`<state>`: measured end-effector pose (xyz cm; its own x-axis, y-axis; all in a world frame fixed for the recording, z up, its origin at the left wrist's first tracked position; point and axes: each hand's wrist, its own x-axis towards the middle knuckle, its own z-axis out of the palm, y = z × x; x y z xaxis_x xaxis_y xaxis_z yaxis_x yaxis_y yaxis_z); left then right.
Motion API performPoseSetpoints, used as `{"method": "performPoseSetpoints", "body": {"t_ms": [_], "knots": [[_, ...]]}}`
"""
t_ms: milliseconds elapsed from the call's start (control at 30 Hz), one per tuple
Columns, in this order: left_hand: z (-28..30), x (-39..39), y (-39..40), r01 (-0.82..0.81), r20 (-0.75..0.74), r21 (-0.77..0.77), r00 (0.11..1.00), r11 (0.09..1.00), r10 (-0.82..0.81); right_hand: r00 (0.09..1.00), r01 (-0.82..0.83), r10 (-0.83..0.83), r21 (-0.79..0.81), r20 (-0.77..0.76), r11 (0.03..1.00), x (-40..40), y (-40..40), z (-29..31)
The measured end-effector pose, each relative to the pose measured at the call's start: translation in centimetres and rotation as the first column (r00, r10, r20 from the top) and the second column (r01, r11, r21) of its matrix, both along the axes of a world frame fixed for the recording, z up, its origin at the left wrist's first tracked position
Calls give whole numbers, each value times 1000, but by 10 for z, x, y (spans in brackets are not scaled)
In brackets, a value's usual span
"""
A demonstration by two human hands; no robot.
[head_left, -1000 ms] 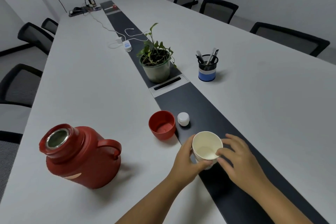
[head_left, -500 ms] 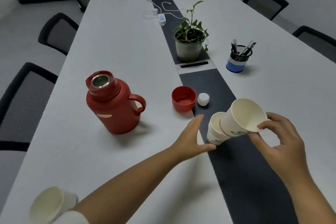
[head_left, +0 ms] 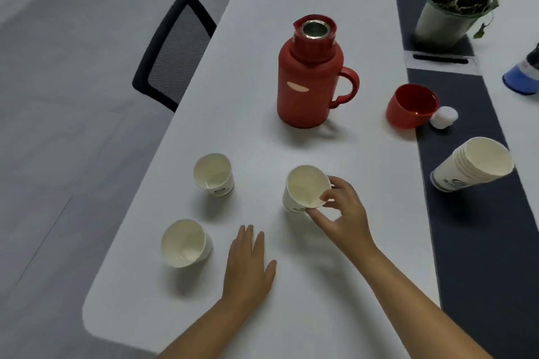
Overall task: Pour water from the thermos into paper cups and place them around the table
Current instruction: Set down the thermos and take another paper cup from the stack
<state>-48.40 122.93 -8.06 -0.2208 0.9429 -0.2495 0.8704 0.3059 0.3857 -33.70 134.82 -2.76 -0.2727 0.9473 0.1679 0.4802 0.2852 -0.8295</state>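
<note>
Pinched at its rim between thumb and fingers of the right hand (head_left: 341, 213), a paper cup (head_left: 304, 188) sits on the white table (head_left: 364, 242), tilted, mouth turned up and toward the viewer, long axis leaning away from the grip to the left. Left hand (head_left: 248, 262) lies flat, fingers straight, holding nothing, just below and left of the grip. Two more cups (head_left: 214, 175) and (head_left: 185, 243) stand upright farther left, none visibly filled. Beyond the grip stands the thermos (head_left: 309, 76), axis vertical, mouth uncovered, handle pointing right; its red cap (head_left: 411, 106) and white stopper (head_left: 444, 116) lie up and right, and a tilted stack (head_left: 472, 165) sits well right on the dark strip. Likely risks: a rim pinch may crease the thin wall or tip the light cup when let go; a cup not set level may topple during pouring.
</note>
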Motion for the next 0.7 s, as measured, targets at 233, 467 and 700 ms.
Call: {"method": "performPoseSetpoints", "body": {"t_ms": [233, 467, 700], "knots": [[2, -18, -28, 131, -107, -2, 986, 991, -131, 995, -78, 74, 51, 72, 996, -42, 1, -19], [-4, -21, -33, 148, -121, -21, 981, 989, -149, 981, -124, 117, 43, 154, 991, -50, 4, -23], [34, -14, -13, -69, 56, 142, 997, 987, 62, 975, -164, 170, -50, 144, 985, -36, 3, -8]]}}
